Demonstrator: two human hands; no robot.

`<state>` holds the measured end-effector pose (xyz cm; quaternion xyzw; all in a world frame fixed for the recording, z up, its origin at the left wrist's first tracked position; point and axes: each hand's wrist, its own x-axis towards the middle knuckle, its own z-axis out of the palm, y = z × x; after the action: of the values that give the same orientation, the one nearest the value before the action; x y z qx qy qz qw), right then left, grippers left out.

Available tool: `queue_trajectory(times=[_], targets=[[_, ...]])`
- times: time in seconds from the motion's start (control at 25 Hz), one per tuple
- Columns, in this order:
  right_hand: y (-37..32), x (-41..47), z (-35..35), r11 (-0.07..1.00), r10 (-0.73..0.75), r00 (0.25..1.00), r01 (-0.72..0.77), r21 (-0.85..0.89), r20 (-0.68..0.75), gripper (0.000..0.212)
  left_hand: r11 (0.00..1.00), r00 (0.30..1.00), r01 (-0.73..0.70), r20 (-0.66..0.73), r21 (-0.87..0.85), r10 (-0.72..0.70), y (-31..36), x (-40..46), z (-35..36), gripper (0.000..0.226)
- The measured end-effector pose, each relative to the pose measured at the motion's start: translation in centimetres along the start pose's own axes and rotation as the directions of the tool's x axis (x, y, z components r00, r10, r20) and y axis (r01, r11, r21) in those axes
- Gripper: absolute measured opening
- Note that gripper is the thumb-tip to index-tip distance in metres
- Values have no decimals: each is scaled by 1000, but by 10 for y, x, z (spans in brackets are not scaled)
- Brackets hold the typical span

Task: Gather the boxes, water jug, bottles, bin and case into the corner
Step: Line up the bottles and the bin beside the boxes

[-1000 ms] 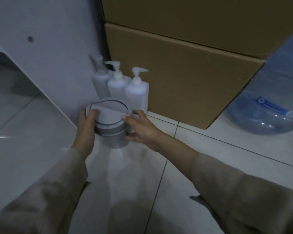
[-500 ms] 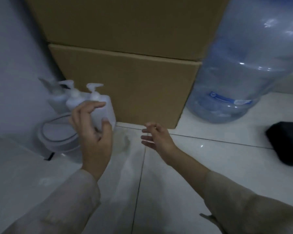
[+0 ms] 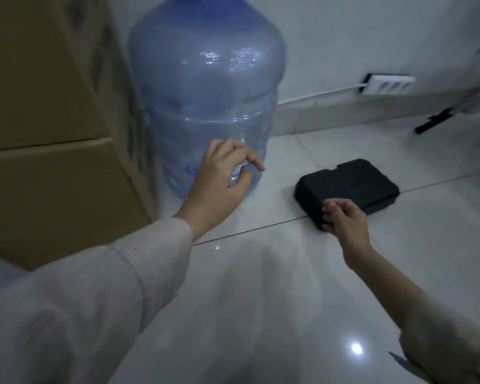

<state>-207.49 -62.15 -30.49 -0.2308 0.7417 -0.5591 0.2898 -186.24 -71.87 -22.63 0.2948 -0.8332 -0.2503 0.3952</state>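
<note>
Dim light, tiled floor [image 3: 261, 314] glossy with a lamp glare near the lower right.

Two cardboard boxes [image 3: 47, 134] stacked at the left edge of view, one on the other, the seam between them running level. Just beside them, to the right, a large blue water jug [image 3: 205, 92] stands upright on the floor — its side close against the box corner, whether touching I cannot tell. Behind it a pale wall with a low skirting.

Left hand [image 3: 219, 178] is raised in front of the jug's lower wall. Fingers loosely curled, forefinger poking out to the right; it grasps nothing. Whether the knuckles touch the plastic cannot be told from here. A small label on the jug shows between the fingers.

Black case [image 3: 349, 187] lies flat on the floor, well apart from the jug, to its right and nearer the open room than the boxes. A tile joint runs under its near corner.

Right hand [image 3: 344, 217] is at the case's near left corner — fingers bent down over the top edge, fingertips on the black shell. Thumb is hidden, so a full grip cannot be confirmed; contact is plain.

Both forearms wear pale long sleeves [image 3: 94, 300].

Further back on the right, a white power strip [image 3: 385, 84] lies against the wall with its cable trailing left along the skirting. A dark object [image 3: 434, 121] beside it is too blurred to name.
</note>
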Motion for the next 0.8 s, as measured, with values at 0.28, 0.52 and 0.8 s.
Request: queue_trajectory(times=[0.28, 0.52, 0.8], targets=[[28, 129, -114, 881, -144, 980, 65, -468, -134, 33, 971, 906, 237, 351, 44, -237, -3, 51, 140, 21], [57, 200, -131, 846, 0, 999, -23, -533, -42, 74, 559, 631, 776, 340, -293, -697, -29, 37, 247, 24], [61, 226, -119, 966, 166, 983, -178, -188, -77, 56, 218, 421, 866, 420, -451, -804, -61, 33, 268, 89]])
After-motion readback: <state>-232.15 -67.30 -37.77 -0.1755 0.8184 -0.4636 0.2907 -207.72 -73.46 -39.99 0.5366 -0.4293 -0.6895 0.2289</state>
